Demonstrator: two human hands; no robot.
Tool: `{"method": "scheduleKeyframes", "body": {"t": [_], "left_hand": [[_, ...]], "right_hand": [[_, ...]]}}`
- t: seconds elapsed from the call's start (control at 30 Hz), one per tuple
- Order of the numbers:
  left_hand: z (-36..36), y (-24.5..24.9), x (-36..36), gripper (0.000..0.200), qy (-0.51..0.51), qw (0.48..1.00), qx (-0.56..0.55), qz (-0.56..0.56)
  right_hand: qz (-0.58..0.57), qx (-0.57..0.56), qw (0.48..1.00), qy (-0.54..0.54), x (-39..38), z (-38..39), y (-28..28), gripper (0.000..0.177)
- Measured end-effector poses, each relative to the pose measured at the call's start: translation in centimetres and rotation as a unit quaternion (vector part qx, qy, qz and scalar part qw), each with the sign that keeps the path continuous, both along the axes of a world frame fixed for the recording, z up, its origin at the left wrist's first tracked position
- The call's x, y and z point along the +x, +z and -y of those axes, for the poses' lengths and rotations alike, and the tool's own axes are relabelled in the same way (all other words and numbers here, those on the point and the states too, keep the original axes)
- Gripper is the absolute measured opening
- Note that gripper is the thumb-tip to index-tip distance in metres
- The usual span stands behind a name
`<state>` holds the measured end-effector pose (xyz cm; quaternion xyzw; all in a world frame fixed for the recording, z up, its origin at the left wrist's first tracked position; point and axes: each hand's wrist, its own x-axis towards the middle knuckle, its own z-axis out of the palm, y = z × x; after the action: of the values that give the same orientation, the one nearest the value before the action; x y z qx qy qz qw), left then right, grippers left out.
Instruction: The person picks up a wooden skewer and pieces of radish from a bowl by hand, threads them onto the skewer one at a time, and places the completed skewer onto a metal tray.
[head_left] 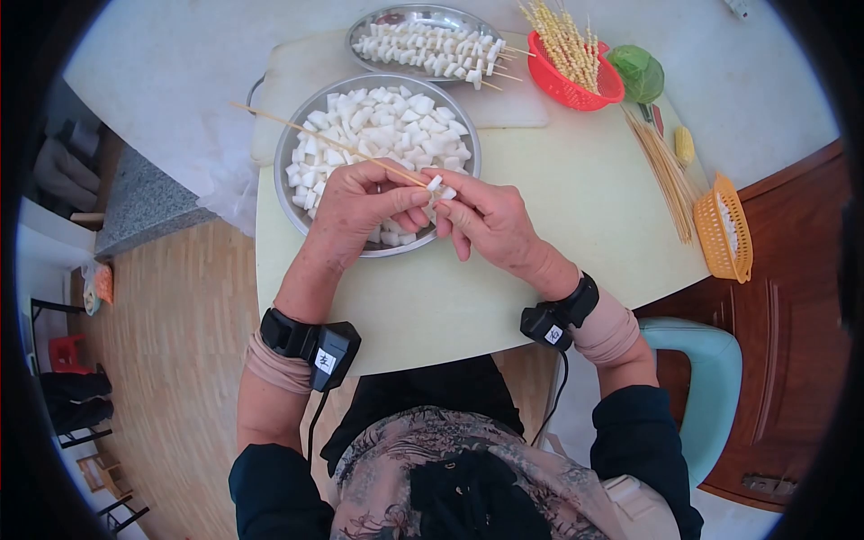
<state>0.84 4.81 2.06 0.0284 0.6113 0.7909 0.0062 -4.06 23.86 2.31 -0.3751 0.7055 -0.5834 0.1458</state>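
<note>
My left hand [373,198] is closed around a wooden skewer [315,133], whose long end sticks out to the upper left. At its other end are white chunks [436,184], and my right hand [481,216] pinches a white chunk there. Both hands are above the near right part of a round metal bowl [290,200] filled with cut white chunks [387,126]. Behind it, an oval metal dish [358,56] holds several skewers threaded with white pieces [432,49]. The exact kind of white food cannot be told.
A red basket [576,94] with yellowish filled skewers [567,40] stands at the back right, beside a green cabbage [637,74]. Bare skewers [664,171], a corn cob [685,146] and a yellow basket [725,229] lie along the right edge. A white board [513,108] lies under the dish.
</note>
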Motion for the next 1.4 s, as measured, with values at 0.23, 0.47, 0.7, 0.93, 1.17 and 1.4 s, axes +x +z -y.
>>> {"method": "scheduleKeyframes", "body": {"t": [0.23,0.47,0.7,0.93,1.17,1.4], "left_hand": [[-0.2,0.3,0.1,0.013,0.0,1.0,-0.006,-0.007],[0.5,1.3,0.3,0.018,0.063,0.998,0.01,0.009],[2.3,0.6,-0.2,0.018,0.102,0.988,0.113,-0.033],[0.7,1.1,0.2,0.019,0.077,0.994,0.07,-0.023],[0.6,1.7,0.4,0.02,0.066,0.997,-0.03,-0.019],[4.4,1.1,0.0,0.014,0.335,0.926,-0.149,-0.094]], "right_hand": [[0.027,0.0,1.0,0.005,0.0,0.2,0.3,0.032],[0.01,0.001,1.0,-0.01,-0.3,-0.2,0.5,0.032],[-0.135,0.014,0.991,-0.016,-1.1,-0.4,-0.1,0.038],[-0.178,-0.006,0.983,-0.034,-1.4,-0.3,0.5,0.037],[-0.045,0.036,0.998,0.009,-0.5,-0.3,0.6,0.035],[-0.092,0.038,0.991,-0.09,-1.6,-0.5,0.0,0.035]]}}
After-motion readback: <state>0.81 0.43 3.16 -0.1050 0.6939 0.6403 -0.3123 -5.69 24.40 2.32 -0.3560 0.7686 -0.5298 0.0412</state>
